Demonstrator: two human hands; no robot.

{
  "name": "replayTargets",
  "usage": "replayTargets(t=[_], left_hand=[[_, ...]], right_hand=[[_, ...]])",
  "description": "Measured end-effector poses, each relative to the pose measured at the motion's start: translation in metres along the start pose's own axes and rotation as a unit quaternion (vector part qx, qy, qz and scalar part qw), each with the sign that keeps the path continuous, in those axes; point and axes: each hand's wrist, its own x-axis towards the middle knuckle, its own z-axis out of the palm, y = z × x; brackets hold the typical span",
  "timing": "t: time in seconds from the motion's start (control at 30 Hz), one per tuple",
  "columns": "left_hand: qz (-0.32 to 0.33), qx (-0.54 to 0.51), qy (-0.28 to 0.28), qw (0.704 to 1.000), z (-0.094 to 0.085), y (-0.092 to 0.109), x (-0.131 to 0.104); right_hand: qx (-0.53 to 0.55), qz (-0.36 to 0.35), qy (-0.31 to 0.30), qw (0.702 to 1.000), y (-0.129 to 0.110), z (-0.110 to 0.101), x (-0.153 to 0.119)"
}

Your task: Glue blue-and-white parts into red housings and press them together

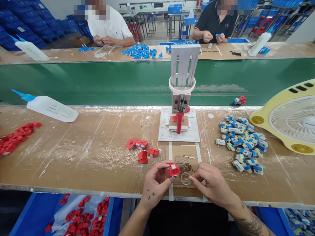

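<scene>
- Red and grey, the small housing point(172, 171) sits above the near edge of the tabletop point(91, 157), pinched between thumb and fingers of the left hand point(157, 183), its recessed opening facing the wearer. A grip this close to the opening could, I judge, let a fingertip get in the way or smear whatever is put there.
- The right hand point(213, 183) has its fingers closed on a thin stick point(188, 178), which reaches to the small clear dish point(181, 179). Whether the tip is wet cannot be told; if it is overloaded, a drip could land on the outside of the housing.
- The dish is just beside the left hand and looks light, so a knuckle brushing its rim might tip or slide it. Dark ring marks point(185, 167) beyond it suggest that spills are likely here.
- Loose sticks point(188, 157) lie near the dish; a sleeve or wrist could roll them.
- Four loose red pieces point(142, 157) lie near the left hand, and a careless sweep might scatter them or mix them up with the held one.
- The hand press point(179, 123) stands beyond, its red handle upright; reaching over hastily could knock it.
</scene>
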Motion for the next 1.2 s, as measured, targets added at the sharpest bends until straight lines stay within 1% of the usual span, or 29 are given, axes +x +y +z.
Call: replayTargets(t=[0.1, 0.23, 0.33, 0.43, 0.57, 0.67, 0.77, 0.93, 1.07, 1.2], left_hand=[[-0.008, 0.010, 0.006, 1.000, -0.001, 0.000, 0.000], [-0.017, 0.014, 0.005, 1.000, -0.004, -0.001, -0.001], [-0.025, 0.006, 0.004, 1.000, -0.005, -0.007, -0.003], [-0.026, -0.019, 0.005, 0.999, -0.001, -0.012, -0.005], [-0.035, -0.038, -0.025, 0.998, 0.009, -0.008, -0.005], [-0.030, -0.047, -0.041, 0.998, 0.015, 0.000, -0.005], [-0.026, -0.055, -0.052, 0.997, 0.018, 0.005, -0.005], [-0.031, -0.052, -0.056, 0.997, 0.019, 0.005, -0.006], [-0.032, -0.040, -0.044, 0.998, 0.019, 0.003, -0.006], [-0.022, -0.015, -0.019, 0.999, 0.018, 0.001, -0.005]], right_hand=[[-0.009, 0.004, -0.016, 1.000, 0.003, 0.007, -0.003], [0.007, 0.019, -0.002, 1.000, 0.003, -0.001, -0.002], [0.032, 0.040, 0.033, 0.998, 0.001, -0.011, 0.000], [0.100, 0.079, 0.088, 0.988, -0.002, -0.016, 0.004], [0.189, 0.113, 0.163, 0.962, -0.009, -0.010, 0.011], [0.206, 0.115, 0.177, 0.955, -0.013, -0.004, 0.015], [0.201, 0.115, 0.171, 0.958, -0.014, 0.001, 0.017], [0.164, 0.101, 0.170, 0.966, -0.012, 0.002, 0.015], [0.117, 0.051, 0.185, 0.974, -0.014, -0.004, 0.014], [0.039, -0.003, 0.181, 0.983, -0.019, -0.010, 0.012]])
